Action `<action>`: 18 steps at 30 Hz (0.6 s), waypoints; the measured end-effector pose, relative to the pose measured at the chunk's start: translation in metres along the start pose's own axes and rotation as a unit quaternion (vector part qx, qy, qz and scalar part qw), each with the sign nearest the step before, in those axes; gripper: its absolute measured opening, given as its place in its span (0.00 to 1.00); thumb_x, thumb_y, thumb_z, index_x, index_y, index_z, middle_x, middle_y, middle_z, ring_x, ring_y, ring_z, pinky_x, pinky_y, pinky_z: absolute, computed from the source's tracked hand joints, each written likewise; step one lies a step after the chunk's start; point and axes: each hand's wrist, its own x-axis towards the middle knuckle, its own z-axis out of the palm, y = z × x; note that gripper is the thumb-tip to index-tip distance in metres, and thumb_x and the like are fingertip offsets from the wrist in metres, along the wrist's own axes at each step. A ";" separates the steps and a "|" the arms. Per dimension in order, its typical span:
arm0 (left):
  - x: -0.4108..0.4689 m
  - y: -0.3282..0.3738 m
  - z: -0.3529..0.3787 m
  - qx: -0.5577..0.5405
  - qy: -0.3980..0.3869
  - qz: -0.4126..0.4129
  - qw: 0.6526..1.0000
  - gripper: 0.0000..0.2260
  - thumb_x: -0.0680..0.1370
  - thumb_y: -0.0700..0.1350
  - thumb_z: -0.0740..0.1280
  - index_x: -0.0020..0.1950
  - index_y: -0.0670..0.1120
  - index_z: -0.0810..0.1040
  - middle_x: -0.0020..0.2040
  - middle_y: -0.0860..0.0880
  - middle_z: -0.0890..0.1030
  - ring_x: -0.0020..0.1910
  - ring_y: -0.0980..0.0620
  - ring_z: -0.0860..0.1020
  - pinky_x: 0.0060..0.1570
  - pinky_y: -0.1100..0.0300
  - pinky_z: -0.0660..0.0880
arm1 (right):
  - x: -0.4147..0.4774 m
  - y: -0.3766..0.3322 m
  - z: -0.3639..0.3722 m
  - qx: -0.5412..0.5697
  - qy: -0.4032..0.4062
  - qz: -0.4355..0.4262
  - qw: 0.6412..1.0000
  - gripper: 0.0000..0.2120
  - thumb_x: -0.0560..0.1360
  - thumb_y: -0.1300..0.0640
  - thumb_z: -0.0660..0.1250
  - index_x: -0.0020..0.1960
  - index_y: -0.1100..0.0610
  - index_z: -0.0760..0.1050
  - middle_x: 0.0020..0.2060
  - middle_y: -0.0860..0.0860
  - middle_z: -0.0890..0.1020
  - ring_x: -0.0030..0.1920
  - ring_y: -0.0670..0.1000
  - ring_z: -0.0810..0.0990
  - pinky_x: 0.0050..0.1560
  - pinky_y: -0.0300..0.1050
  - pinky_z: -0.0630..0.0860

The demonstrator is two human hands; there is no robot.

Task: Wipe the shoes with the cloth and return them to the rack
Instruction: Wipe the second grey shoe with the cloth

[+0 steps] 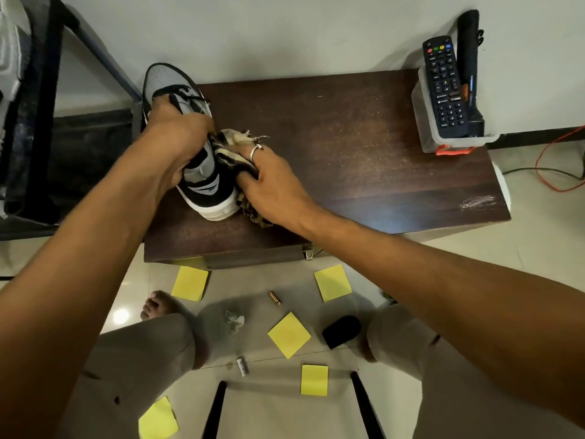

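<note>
Five yellow sticky notes nearest, scattered on the tiled floor, with a copper-coloured battery among them. Beyond, on the dark wooden table: grey-and-black shoe standing at the left end, heel towards the camera. Left hand grasping its collar by the laces; right hand, ringed, gripping the checked cloth and pressing it to the shoe's right side. Farthest, at the right rear corner: clear container holding a remote and a black torch.
</note>
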 end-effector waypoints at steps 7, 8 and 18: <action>0.003 -0.004 -0.004 -0.023 -0.014 -0.001 1.000 0.35 0.63 0.51 0.70 0.72 0.54 0.72 0.61 0.48 0.81 0.56 0.44 0.81 0.61 0.46 0.78 | -0.013 -0.009 -0.021 -0.017 -0.068 0.051 0.996 0.14 0.78 0.63 0.63 0.35 0.61 0.75 0.24 0.45 0.70 0.24 0.42 0.66 0.28 0.39 0.64; 0.002 -0.003 -0.003 -0.026 -0.013 0.000 1.000 0.36 0.63 0.51 0.69 0.72 0.54 0.72 0.61 0.49 0.81 0.57 0.44 0.81 0.61 0.46 0.78 | -0.011 -0.010 -0.026 -0.015 -0.072 0.059 0.996 0.13 0.78 0.63 0.63 0.36 0.62 0.76 0.23 0.45 0.69 0.24 0.42 0.66 0.27 0.38 0.63; -0.005 -0.001 -0.004 -0.029 -0.027 -0.001 0.999 0.28 0.72 0.45 0.69 0.73 0.52 0.71 0.61 0.47 0.81 0.58 0.44 0.80 0.63 0.46 0.77 | -0.007 -0.014 -0.005 0.064 -0.025 0.083 0.994 0.19 0.79 0.63 0.63 0.30 0.51 0.71 0.22 0.42 0.69 0.24 0.44 0.66 0.27 0.40 0.64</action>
